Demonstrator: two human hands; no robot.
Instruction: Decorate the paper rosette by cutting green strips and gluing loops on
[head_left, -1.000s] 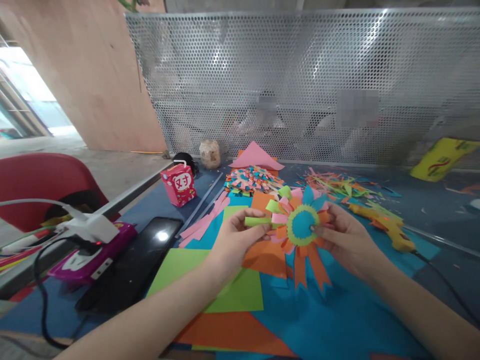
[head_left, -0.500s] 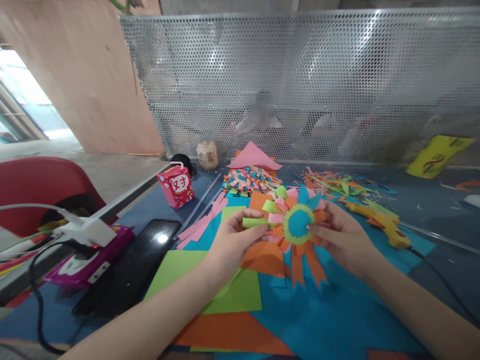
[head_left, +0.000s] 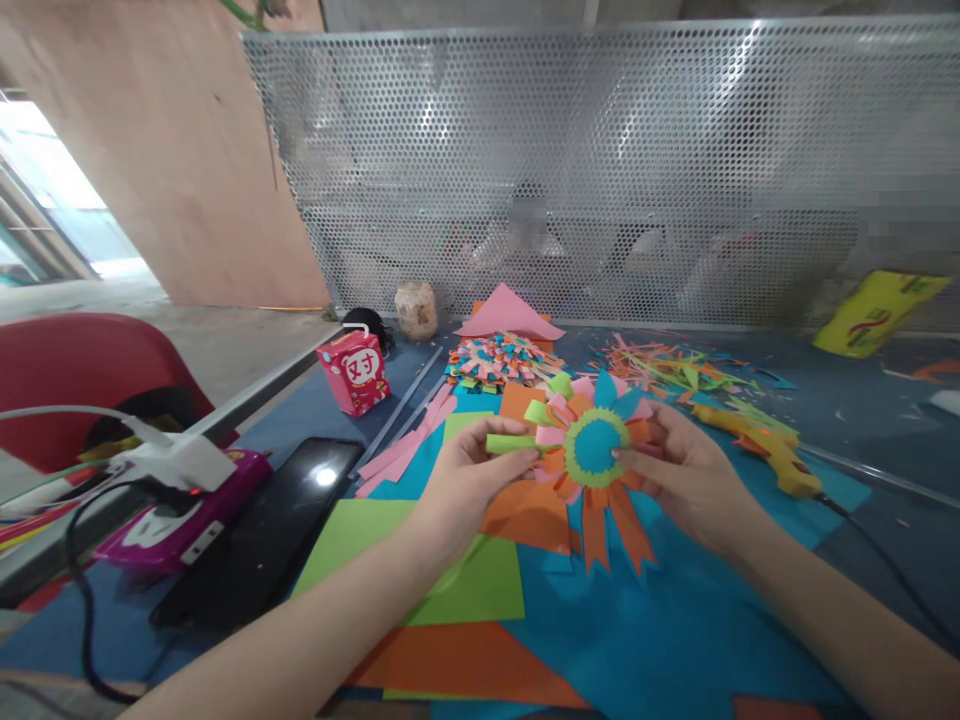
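the fingers (head_left: 517, 462) of the person's left hand (head_left: 461, 490) are pinching a narrow lime-green paper strip (head_left: 510, 443), thumb below and forefinger above. across from it, the right hand (head_left: 694, 475) grips a round, many-coloured paper rosette (head_left: 596, 445) by its edge, thumb laid on the front beside the teal centre. from where i stand, the rosette is held up between the two hands, over a large blue paper sheet (head_left: 675, 630), with a scalloped green ring, loops of pink, orange and green, and notched orange tails hanging down. near the left forearm a flat lime-green paper sheet (head_left: 480, 595) lies on the dark blue surface (head_left: 900, 450). beyond the right hand rests a yellow corded glue gun (head_left: 757, 450), with a tangle of thin coloured paper scraps (head_left: 675, 365) behind it. a heap of looped, multicoloured paper pieces (head_left: 502, 360) sits farther back, past the rosette.
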